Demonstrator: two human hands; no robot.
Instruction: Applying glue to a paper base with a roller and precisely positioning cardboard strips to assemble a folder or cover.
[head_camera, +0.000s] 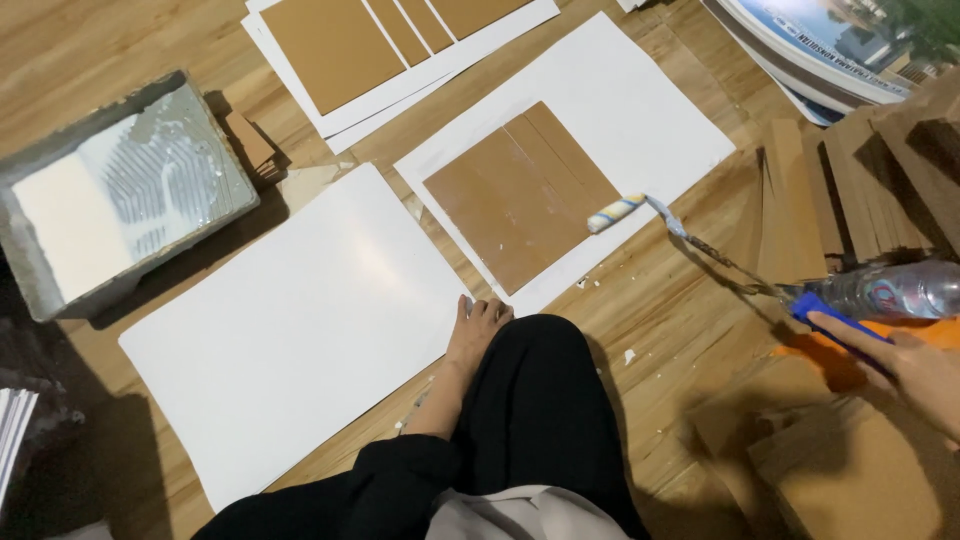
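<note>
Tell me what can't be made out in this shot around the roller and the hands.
- Left hand: not in the head view at all.
- Right hand: cut off by the right edge; its grip on the roller handle is partly hidden.
- Roller: too small to tell whether it touches the brown cardboard.

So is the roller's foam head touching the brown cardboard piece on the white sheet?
Touching. In the head view the small roller, held by the right hand, lies with its tip on the right edge of the brown cardboard; no gap shows between them.
</note>
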